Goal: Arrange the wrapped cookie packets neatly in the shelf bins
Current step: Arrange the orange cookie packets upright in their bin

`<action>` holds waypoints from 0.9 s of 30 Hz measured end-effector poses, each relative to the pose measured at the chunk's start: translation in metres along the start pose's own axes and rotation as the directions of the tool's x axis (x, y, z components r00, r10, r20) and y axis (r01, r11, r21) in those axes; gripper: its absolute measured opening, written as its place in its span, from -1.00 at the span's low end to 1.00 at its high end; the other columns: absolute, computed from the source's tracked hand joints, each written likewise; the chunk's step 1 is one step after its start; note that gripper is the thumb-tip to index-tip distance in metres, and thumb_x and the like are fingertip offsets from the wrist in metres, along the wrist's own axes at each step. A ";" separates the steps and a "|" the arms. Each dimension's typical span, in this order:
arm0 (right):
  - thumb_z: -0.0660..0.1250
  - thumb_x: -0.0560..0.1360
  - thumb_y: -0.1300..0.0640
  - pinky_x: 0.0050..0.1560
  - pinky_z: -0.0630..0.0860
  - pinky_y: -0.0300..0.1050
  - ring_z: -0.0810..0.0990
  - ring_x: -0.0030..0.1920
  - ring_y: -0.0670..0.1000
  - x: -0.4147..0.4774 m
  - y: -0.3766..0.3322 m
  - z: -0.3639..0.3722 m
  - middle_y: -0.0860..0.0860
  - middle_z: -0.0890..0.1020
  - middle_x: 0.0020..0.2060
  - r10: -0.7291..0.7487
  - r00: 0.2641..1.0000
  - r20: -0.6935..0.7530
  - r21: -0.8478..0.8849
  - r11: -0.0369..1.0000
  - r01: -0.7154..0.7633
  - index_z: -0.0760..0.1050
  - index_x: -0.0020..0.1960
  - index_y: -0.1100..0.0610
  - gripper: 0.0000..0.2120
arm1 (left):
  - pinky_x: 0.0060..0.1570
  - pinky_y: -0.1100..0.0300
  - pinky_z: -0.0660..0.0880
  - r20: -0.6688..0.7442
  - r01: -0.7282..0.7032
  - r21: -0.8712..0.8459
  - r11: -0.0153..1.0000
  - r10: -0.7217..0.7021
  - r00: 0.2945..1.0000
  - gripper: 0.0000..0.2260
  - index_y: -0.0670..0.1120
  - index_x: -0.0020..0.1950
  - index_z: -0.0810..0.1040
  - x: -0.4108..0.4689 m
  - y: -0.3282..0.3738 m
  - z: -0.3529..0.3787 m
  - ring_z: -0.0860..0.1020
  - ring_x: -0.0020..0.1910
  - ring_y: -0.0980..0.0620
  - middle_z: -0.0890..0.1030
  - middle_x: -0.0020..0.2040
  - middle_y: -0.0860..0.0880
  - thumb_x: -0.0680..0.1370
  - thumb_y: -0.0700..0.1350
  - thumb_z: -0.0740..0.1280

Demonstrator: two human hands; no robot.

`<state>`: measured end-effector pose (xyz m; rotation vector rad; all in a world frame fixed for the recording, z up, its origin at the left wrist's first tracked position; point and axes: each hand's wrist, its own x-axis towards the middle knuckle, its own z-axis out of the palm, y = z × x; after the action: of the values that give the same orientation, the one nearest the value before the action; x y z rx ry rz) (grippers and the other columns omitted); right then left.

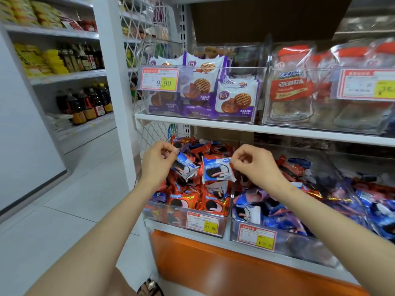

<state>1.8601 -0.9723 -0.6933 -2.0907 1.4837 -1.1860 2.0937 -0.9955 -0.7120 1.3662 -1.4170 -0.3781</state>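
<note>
Shop aisle, white shelf unit (235,126) over a pale tiled floor (74,199). The lower shelf carries two clear bins side by side. Left bin (166,214) is piled with red cookie packets (181,199), with a yellow price tag (202,222) reading 27.80 on its front wall. Right bin (299,246) holds a loose heap of blue packets (277,208).

Both hands are up over the left bin. Left hand (157,162) pinches a blue-and-white packet (186,167) by its top edge between thumb and fingertips; the packet hangs tilted. Right hand (255,162) pinches a second blue-and-white packet (217,169) by its upper right corner, other fingers curled, printed face toward the camera. The held packets are just beside each other above the red pile; can't tell if they touch it.

Upper shelf: a clear bin of purple cookie packs (203,92) with a 9.90 tag (159,79), next to red-labelled bags (288,88). Orange panel (213,270) sits under the lower shelf. Dark sauce bottles (85,103) stand on the shelving far left.
</note>
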 end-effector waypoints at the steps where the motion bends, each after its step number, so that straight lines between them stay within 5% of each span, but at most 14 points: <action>1: 0.37 0.44 0.26 -0.29 0.36 -0.34 0.39 -0.39 -0.18 -0.004 0.005 -0.010 -0.08 0.55 -0.38 0.040 0.999 -0.015 0.086 0.996 -0.038 0.54 -0.26 0.10 -0.87 | -0.23 0.43 0.38 0.021 -0.014 -0.039 0.999 0.015 1.000 -0.80 0.04 -0.26 0.45 -0.003 0.007 0.003 0.45 -0.26 0.24 0.53 -0.25 0.13 0.51 -0.18 0.36; 6: 0.32 0.46 0.38 -0.27 0.38 -0.28 0.45 -0.29 -0.05 -0.027 0.038 -0.056 0.04 0.56 -0.36 0.125 0.987 -0.099 0.296 0.951 -0.090 0.52 -0.29 0.09 -0.76 | -0.23 0.34 0.45 0.139 -0.062 -0.196 0.979 0.091 0.986 -0.83 0.00 -0.22 0.48 -0.017 0.041 0.030 0.46 -0.25 0.18 0.54 -0.24 0.09 0.52 -0.22 0.34; 10: 0.32 0.47 0.40 -0.42 0.31 -0.39 0.40 -0.43 -0.17 -0.048 0.058 -0.091 0.01 0.52 -0.43 0.172 0.976 -0.136 0.288 0.949 -0.127 0.51 -0.31 0.09 -0.72 | -0.29 0.27 0.50 0.210 -0.096 -0.267 0.959 0.155 0.965 -0.82 -0.01 -0.25 0.49 -0.035 0.067 0.061 0.45 -0.37 0.25 0.54 -0.32 0.05 0.50 -0.23 0.36; 14: 0.32 0.44 0.42 -0.26 0.39 -0.18 0.46 -0.33 -0.01 -0.067 0.076 -0.126 0.05 0.54 -0.41 0.210 0.955 -0.211 0.232 0.960 -0.159 0.52 -0.31 0.09 -0.72 | -0.25 0.12 0.53 0.291 -0.089 -0.287 0.954 0.175 0.941 -0.83 -0.03 -0.26 0.49 -0.058 0.095 0.106 0.43 -0.49 0.26 0.48 -0.43 0.07 0.49 -0.21 0.39; 17: 0.32 0.45 0.42 -0.27 0.46 -0.27 0.51 -0.34 -0.08 -0.082 0.089 -0.161 -0.03 0.58 -0.44 0.257 0.923 -0.286 0.226 0.954 -0.195 0.53 -0.32 0.08 -0.71 | -0.38 0.26 0.50 0.347 -0.068 -0.321 0.945 0.184 0.920 -0.84 -0.04 -0.26 0.50 -0.076 0.126 0.147 0.42 -0.53 0.24 0.41 -0.56 0.13 0.48 -0.21 0.40; 20: 0.34 0.47 0.37 -0.38 0.42 -0.43 0.48 -0.45 -0.20 -0.101 0.102 -0.199 -0.13 0.58 -0.51 0.302 0.865 -0.402 0.228 0.947 -0.225 0.52 -0.31 0.10 -0.75 | -0.30 0.19 0.55 0.386 -0.049 -0.357 0.933 0.195 0.902 -0.88 -0.09 -0.23 0.52 -0.091 0.163 0.192 0.51 -0.43 0.14 0.49 -0.43 0.10 0.49 -0.19 0.39; 23: 0.33 0.48 0.35 -0.41 0.40 -0.44 0.47 -0.50 -0.23 -0.121 0.121 -0.232 -0.20 0.57 -0.54 0.333 0.777 -0.534 0.160 0.942 -0.294 0.51 -0.30 0.10 -0.76 | -0.19 0.10 0.57 0.450 0.038 -0.389 0.920 0.154 0.880 -0.94 -0.15 -0.17 0.57 -0.101 0.195 0.238 0.58 -0.32 -0.03 0.64 -0.19 -0.16 0.48 -0.20 0.40; 27: 0.38 0.47 0.25 -0.18 0.37 -0.23 0.55 -0.18 -0.04 -0.137 0.141 -0.247 0.04 0.66 -0.18 0.394 0.750 -0.532 -0.090 0.854 -0.513 0.59 -0.02 0.20 -0.91 | -0.01 0.19 0.47 0.558 0.011 -0.284 0.959 0.156 0.815 -0.81 -0.21 0.03 0.59 -0.112 0.209 0.271 0.60 -0.01 -0.06 0.65 -0.01 -0.16 0.48 -0.14 0.41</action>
<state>1.5651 -0.8594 -0.6969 -1.4297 2.3070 -1.4584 1.7362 -0.9554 -0.6943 0.9959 -1.8205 -0.9670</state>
